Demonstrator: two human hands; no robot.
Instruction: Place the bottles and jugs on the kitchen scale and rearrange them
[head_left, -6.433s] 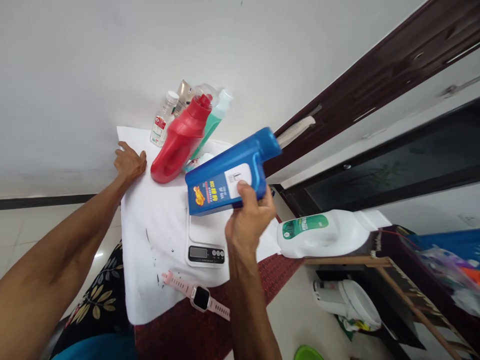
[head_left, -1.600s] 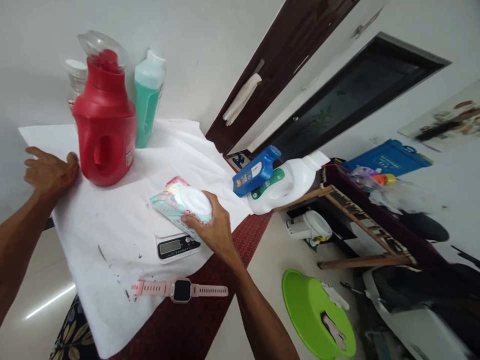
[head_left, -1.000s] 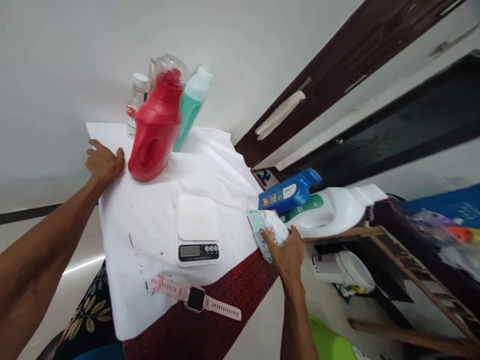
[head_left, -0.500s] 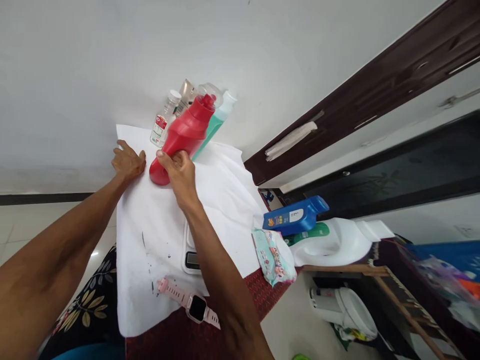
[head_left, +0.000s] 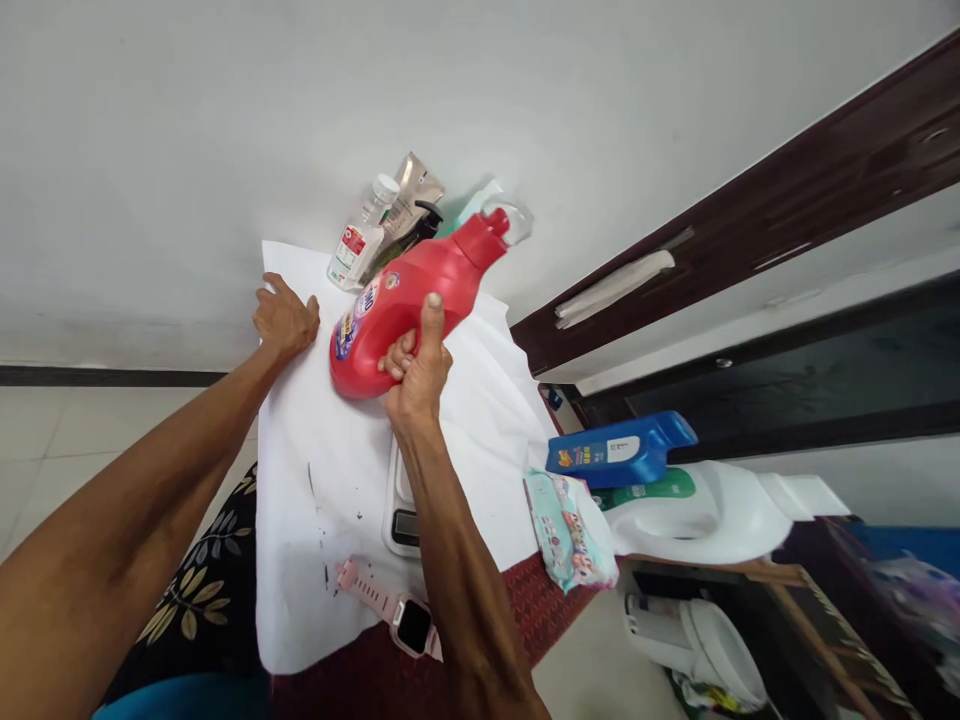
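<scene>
My right hand (head_left: 420, 365) is wrapped around the handle of a red laundry detergent bottle (head_left: 450, 275), its thumb lying along the handle. The bottle tilts to the right, with its clear cap at the upper right and its label facing left. On the left edge of the white sheet (head_left: 300, 480), near the wall, my left hand (head_left: 285, 312) rests with thumb and fingers apart, holding nothing visible. Behind the red bottle stand a clear bottle with a white cap (head_left: 360, 240), a beige tube (head_left: 414, 190), a dark pump bottle (head_left: 427, 220) and a partly hidden green bottle (head_left: 476, 203).
A white kitchen scale (head_left: 401, 520) lies partly under my right forearm, with a pink-strapped watch (head_left: 409, 622) nearby. To the right are a wipes pack (head_left: 570, 535), a blue bottle (head_left: 619, 447) and a large white jug (head_left: 720, 515). The wall (head_left: 225, 150) rises behind the sheet.
My right hand has shifted its hold from the red bottle's side to its handle. The bottle has turned, bringing its label into view, and leans further right. My left hand stays on the sheet.
</scene>
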